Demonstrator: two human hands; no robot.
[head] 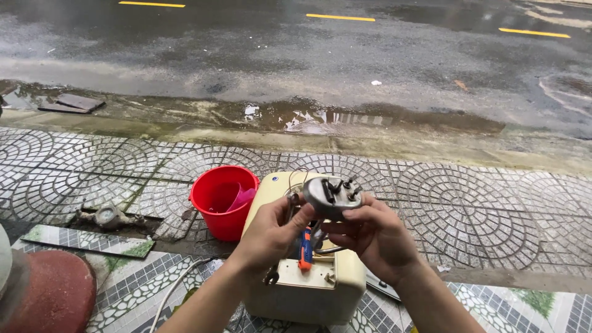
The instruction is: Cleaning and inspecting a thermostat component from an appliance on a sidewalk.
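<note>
as held, flange (331, 195) in hands (370, 231)

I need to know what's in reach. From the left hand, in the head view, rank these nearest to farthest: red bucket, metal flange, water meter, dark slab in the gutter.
1. Metal flange: held in both hands, at the left hand's fingertips.
2. Red bucket: just left of the hand, on the paving.
3. Water meter: farther left, set in the paving.
4. Dark slab: far upper left, in the wet gutter.
</note>
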